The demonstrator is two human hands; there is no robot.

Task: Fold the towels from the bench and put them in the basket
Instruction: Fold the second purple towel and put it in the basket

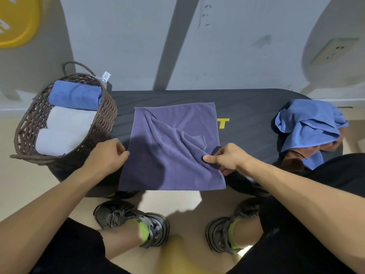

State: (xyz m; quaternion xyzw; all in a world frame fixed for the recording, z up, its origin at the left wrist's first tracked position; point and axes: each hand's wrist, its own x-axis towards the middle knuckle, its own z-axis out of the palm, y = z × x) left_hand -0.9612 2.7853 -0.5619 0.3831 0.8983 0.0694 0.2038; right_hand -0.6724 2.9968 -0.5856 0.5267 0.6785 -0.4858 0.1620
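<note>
Left hand (107, 155) and right hand (227, 158) are pinching opposite edges of the purple towel (173, 147); each grip is holding soft, limp cloth, probably best taken at corners.

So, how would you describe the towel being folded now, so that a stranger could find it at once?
Look at the long black bench: a wicker basket stands at its left end and a crumpled heap of towels lies at its right end. The purple towel is spread flat in the middle between them, with both hands holding its side edges. Unlike the rolled towels in the basket and the heap, it lies open and hangs over the near edge.
</note>
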